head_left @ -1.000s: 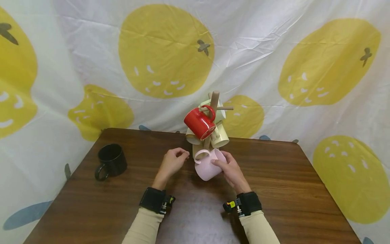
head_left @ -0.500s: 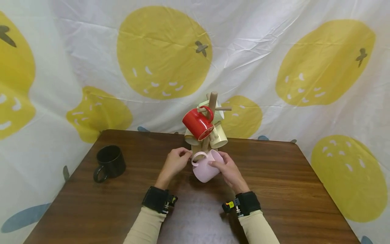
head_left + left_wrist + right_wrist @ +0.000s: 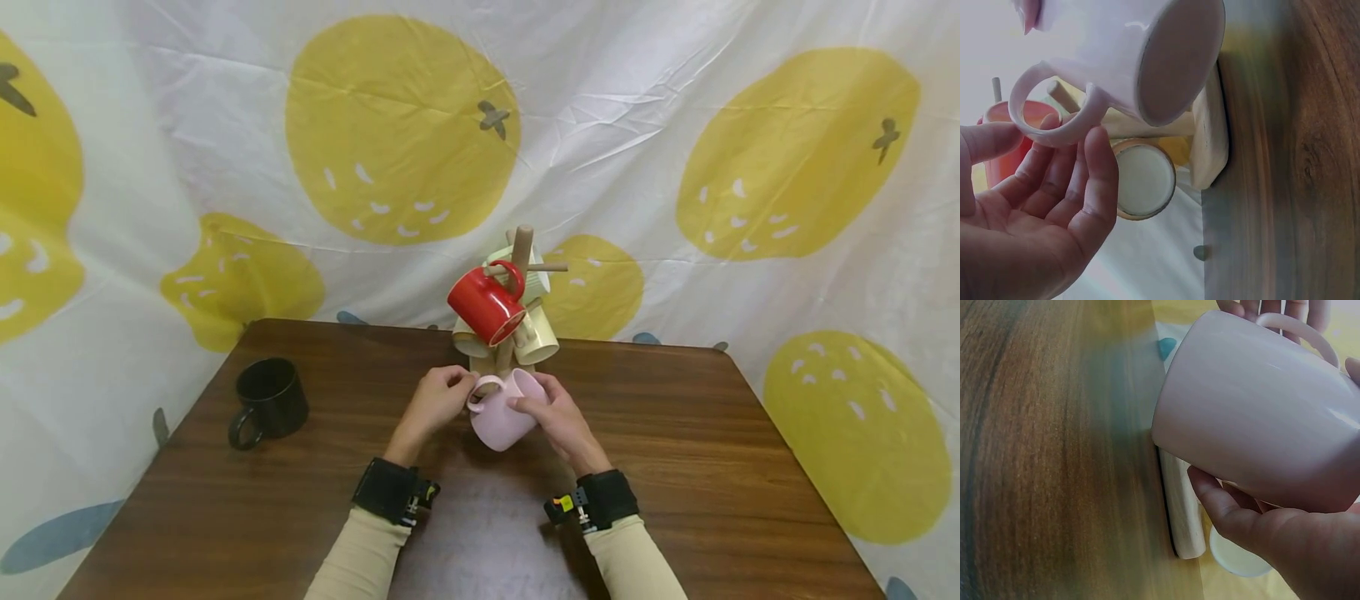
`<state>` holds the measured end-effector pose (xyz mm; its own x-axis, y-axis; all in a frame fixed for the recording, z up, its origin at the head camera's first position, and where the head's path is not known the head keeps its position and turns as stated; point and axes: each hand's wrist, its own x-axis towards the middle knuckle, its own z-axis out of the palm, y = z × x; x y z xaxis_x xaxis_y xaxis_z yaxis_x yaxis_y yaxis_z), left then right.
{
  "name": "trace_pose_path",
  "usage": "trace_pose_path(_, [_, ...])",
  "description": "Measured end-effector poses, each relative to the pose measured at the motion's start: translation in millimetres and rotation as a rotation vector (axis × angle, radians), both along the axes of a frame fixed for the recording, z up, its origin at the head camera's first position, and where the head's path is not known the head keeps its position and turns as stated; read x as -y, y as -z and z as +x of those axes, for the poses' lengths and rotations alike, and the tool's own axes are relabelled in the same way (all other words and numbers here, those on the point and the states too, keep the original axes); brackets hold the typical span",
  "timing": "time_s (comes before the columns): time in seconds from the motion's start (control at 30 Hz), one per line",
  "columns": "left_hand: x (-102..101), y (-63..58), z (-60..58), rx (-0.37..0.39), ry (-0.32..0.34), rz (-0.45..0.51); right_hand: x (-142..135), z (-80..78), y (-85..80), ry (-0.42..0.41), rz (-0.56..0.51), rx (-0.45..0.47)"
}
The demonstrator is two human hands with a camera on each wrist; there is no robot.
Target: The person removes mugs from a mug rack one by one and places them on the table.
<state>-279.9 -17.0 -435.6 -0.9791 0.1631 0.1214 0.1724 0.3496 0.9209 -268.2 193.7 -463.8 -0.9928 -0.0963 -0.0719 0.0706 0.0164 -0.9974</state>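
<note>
A pale pink mug (image 3: 498,423) is held tilted in front of the wooden mug tree (image 3: 522,247). My right hand (image 3: 562,421) grips its body, thumb on the near side by the mouth. At the handle (image 3: 1063,136), my left hand (image 3: 437,402) pinches with thumb and fingertips, the fingers partly behind the loop. A red mug (image 3: 483,302) hangs by its handle from an upper peg. Behind it hang a pale green mug (image 3: 537,285) and a cream mug (image 3: 543,337). One more pale mug (image 3: 467,342) shows low on the left, partly covered.
On the left of the dark wooden table (image 3: 675,433) stands a black mug (image 3: 273,398), upright, its handle toward the near left. The tree's wooden base (image 3: 1211,134) sits behind the pink mug. A lemon-print cloth (image 3: 600,150) hangs beyond the table's back edge.
My left hand has moved right, up to the pink mug's handle, and now pinches it. The mug has shifted slightly left and down in view, still in my right hand.
</note>
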Motion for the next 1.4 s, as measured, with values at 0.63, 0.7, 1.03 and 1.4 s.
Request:
trace_pose_path(0.63, [-8.8, -0.8, 3.1, 0.116, 0.066, 0.153, 3.5, 1.7, -4.7, -0.027, 0.061, -0.018])
trace_pose_path(0.7, [-8.4, -1.2, 3.6, 0.105, 0.075, 0.129, 3.5, 1.6, -5.6, -0.028, 0.077, -0.021])
trace_pose_path(1.03, [-4.8, 2.3, 2.8, 0.046, 0.142, 0.026, 5.3, 2.4, -9.1, -0.048, 0.188, -0.020])
trace_pose_path(1.4, [-2.3, 7.8, 6.8, 0.140, 0.055, 0.114, 12.0, 1.6, -8.4, -0.075, 0.196, -0.033])
